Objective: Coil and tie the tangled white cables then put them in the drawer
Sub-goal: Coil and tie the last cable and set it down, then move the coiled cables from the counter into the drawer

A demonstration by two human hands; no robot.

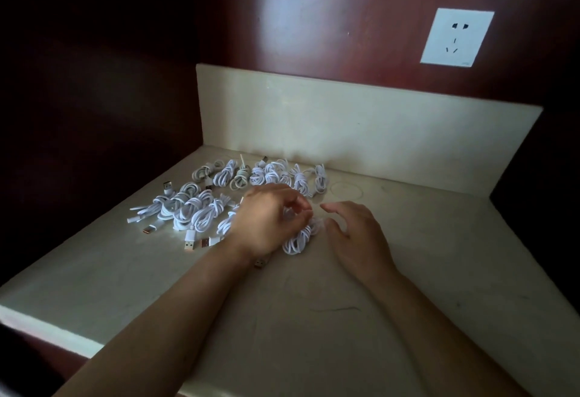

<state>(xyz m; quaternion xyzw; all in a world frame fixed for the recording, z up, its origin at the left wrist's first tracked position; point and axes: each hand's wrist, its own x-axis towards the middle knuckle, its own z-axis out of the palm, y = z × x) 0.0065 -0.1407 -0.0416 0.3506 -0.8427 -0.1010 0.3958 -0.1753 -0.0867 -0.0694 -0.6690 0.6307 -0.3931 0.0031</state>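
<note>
The white cable (296, 239) I'm on is a small looped bundle lying on the desk (408, 271) right between my hands, loops pointing back at me, and its metal USB plug (260, 262) pokes out just under my left wrist. My left hand (266, 217) has its fingers curled in and pinching the top of the bundle, I reckon so the loops don't spring apart while the tail gets wrapped round the middle. My right hand (357, 236) sits just beside the same end with its fingers loosely spread, thumb out, tips right by the cable; it's blurry there so I can't say if they're actually touching a strand, but they're not closed round anything I can make out. Looks to me like the tying part of this one, not the coiling. The finished bundles are parked out of the way: one row of tied cables (270, 173) along the back near the cream backsplash (345, 126), and a second bunch of tied cables (188, 211) off to my left with plugs sticking out towards the desk edge. Lining them up like that makes sense, easy to scoop the lot up later. No drawer anywhere in view, so by my guess that step isn't done for any of them. White wall socket (456, 38) up on the dark red panel, nothing plugged in
</note>
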